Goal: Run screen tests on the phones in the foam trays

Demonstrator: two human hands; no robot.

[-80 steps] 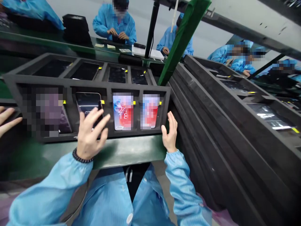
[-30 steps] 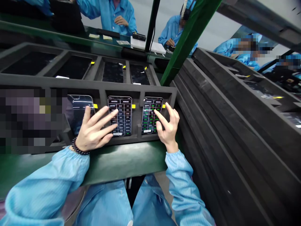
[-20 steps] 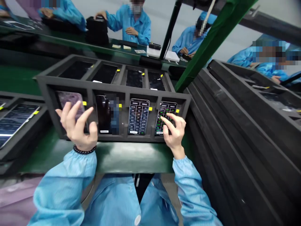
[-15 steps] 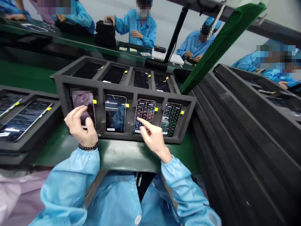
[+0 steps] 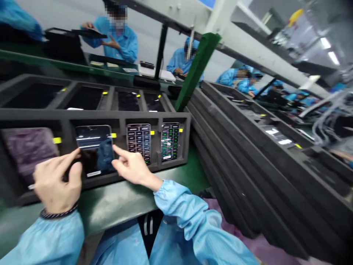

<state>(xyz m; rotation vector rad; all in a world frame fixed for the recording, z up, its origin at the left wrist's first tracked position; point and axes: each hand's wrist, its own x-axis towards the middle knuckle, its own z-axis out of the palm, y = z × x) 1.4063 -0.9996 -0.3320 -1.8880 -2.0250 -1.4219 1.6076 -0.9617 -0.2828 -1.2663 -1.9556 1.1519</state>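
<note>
A black foam tray (image 5: 95, 115) tilts up toward me with smartphones in its compartments, each with a yellow tab at its side. My left hand (image 5: 59, 184) has its fingers apart, the index fingertip at the left edge of the dark-screened phone (image 5: 92, 154) in the second compartment. Opposite it, my right hand (image 5: 134, 165) stretches its index finger to that phone's right edge, other fingers curled. Neither hand grasps anything. The leftmost phone (image 5: 31, 147) is partly behind my left hand. Two phones to the right, a third (image 5: 139, 141) and a fourth (image 5: 170, 140), show grids of text boxes.
Another tray of dark phones (image 5: 85, 97) lies behind the tilted one. A tall stack of black trays (image 5: 234, 147) slopes along my right. A green-wrapped post (image 5: 197, 70) rises behind. Across the bench a co-worker in blue (image 5: 118, 40) holds a black tray.
My view has swung right. My left hand has moved from the first phone to the second phone's left edge; my right hand has moved left from the third phone to the second's right edge.
</note>
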